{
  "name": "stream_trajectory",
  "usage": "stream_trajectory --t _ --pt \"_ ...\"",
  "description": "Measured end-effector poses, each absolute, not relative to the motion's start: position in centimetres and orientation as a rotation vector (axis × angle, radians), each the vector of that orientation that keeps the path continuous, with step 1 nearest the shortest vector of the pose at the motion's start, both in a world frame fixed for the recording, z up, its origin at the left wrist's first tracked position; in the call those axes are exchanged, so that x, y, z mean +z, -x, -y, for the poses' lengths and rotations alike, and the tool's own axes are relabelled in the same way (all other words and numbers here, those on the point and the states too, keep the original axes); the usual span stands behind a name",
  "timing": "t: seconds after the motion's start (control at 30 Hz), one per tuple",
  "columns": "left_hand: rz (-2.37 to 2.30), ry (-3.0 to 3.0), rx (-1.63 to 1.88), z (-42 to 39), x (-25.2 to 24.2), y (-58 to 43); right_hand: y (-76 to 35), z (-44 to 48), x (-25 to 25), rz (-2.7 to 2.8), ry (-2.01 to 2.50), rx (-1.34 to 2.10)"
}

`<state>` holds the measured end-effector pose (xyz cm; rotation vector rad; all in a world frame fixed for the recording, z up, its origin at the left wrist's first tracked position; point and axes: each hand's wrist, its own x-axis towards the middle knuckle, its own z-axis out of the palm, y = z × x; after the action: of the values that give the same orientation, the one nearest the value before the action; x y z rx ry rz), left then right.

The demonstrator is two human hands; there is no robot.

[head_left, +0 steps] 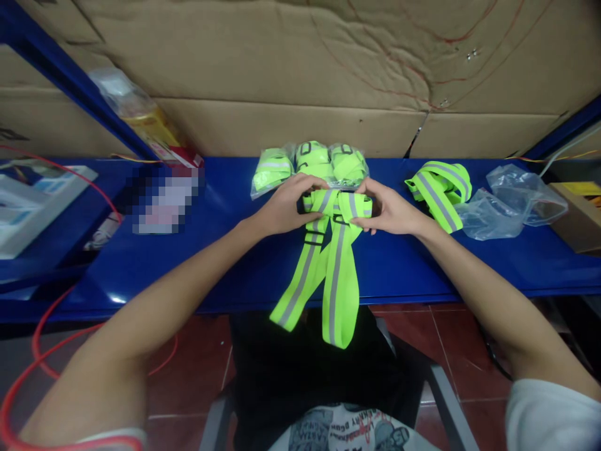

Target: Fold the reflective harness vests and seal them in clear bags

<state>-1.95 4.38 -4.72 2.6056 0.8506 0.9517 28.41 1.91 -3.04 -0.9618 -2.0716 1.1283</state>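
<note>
Squarely at the middle of the desk's (225,263) near edge, a neon-yellow reflective strap (335,263) with a grey stripe is held between both hands. The left hand (284,207) curls its fingers over the gathered top of it, thumb tucked under, pinching the layers. The right hand (389,212) pinches the same bunch from the other side, fingers pressed together on the fold. Black buckles show just below the grip.

As a judgement, the folding looks about half done: the upper part is bunched flat on the desk, while two long tails hang unfolded over the near edge, above the person's lap.

Just behind the hands, toward the far edge, three bagged bundles (310,161) of the same yellow lie side by side and seem finished. Near the right hand lies a loose strap (439,188), coiled and unbagged, with clear bags (511,200) beside it toward the right edge.

How many layers sit under the fingers is hidden by the hands. A pixelated patch on the left half of the desk cannot be read, and a wrapped bottle (141,119) behind it is blurred. A brown box (580,213) is cut off at the right edge.
</note>
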Motion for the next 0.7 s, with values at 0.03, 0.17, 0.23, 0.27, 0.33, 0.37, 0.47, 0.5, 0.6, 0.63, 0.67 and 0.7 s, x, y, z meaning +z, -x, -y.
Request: stream_trajectory --t 0.03,0.17,0.23,0.27,0.33,0.37,0.47,0.5,0.6,0.63,0.67,0.7 --pt "-0.876 -2.592 0.937 -4.2 -4.7 1.9 -28.3 -1.9 -3.1 2.113 0.930 1.015" --pt "-0.855 -2.584 0.753 -3.9 -4.6 1.9 -28.0 -2.2 -3.3 2.297 0.812 0.498" --pt "-0.795 -2.587 0.671 -4.1 -4.7 2.0 -28.0 -2.3 -3.4 2.330 0.800 0.423" --pt "-0.767 -2.583 0.653 -4.2 -4.8 2.1 -28.0 -2.3 -3.5 2.338 0.800 0.416" --pt "-0.724 -2.551 0.655 -4.4 -4.8 2.2 -28.0 -2.2 -3.6 2.351 0.802 0.393" --pt "-0.711 -2.524 0.668 -4.4 -4.9 2.3 -28.0 -2.0 -3.6 2.358 0.807 0.375" --pt "-0.711 -2.440 0.705 -4.1 -5.0 2.2 -27.9 -1.6 -3.5 2.372 0.844 0.332" --pt "-0.715 -2.429 0.711 -4.1 -5.0 2.1 -27.9 -1.5 -3.4 2.377 0.863 0.326" --pt "-0.698 -2.469 0.780 -4.2 -5.1 2.0 -28.3 -1.4 -3.2 2.405 0.887 0.339" --pt "-0.682 -2.503 0.814 -4.3 -5.2 2.0 -28.5 -1.5 -3.1 2.409 0.870 0.362" --pt "-0.669 -2.540 0.848 -4.5 -5.3 2.0 -28.7 -1.7 -2.9 2.401 0.847 0.399" --pt "-0.659 -2.576 0.878 -4.6 -5.3 2.1 -28.9 -1.8 -2.8 2.381 0.830 0.451"
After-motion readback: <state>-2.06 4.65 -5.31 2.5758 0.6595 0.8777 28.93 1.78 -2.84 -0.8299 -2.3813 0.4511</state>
